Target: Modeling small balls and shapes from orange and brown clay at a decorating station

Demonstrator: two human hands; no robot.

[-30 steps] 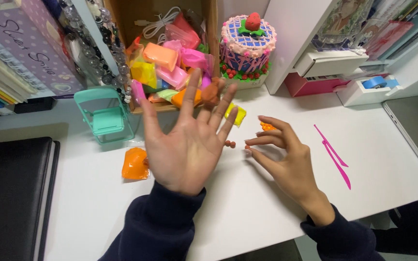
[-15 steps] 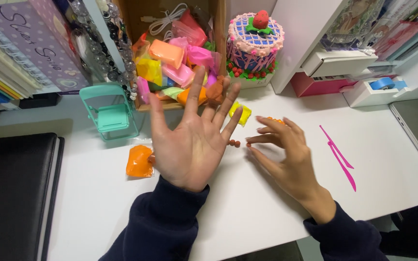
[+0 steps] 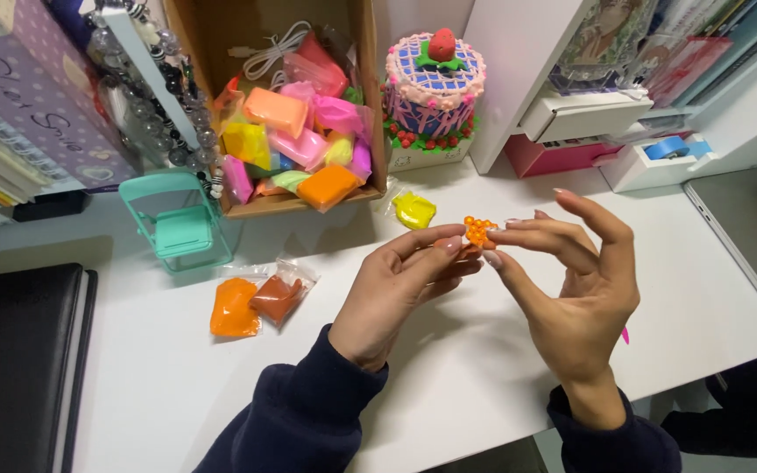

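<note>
Fingertips of both hands meet on a small orange clay piece (image 3: 477, 233), a cluster of tiny beads held above the white desk (image 3: 449, 394) near its middle. Thumb and forefinger of the left hand (image 3: 400, 293) pinch it from the left, and thumb and forefinger of the right hand (image 3: 571, 293) close on it from the right, the other right fingers fanned open and raised. Such a piece looks very light, soft and easily squashed, and the little beads could well come off, so a gentle hold at its edges seems safest. To the far side, just beyond the hands, lies a yellow clay packet (image 3: 414, 210); to the left lie an orange packet (image 3: 232, 307) and a brown packet (image 3: 278, 296), touching each other. Farther off stands a cardboard box (image 3: 365, 105) filled with coloured clay packets, a mint toy folding chair (image 3: 177, 223) left of it and a decorated clay cake (image 3: 434, 83) right of it. Books, white drawers and a tape roll (image 3: 666, 147) line the far side; a black folder (image 3: 10, 350) lies at the left edge.
</note>
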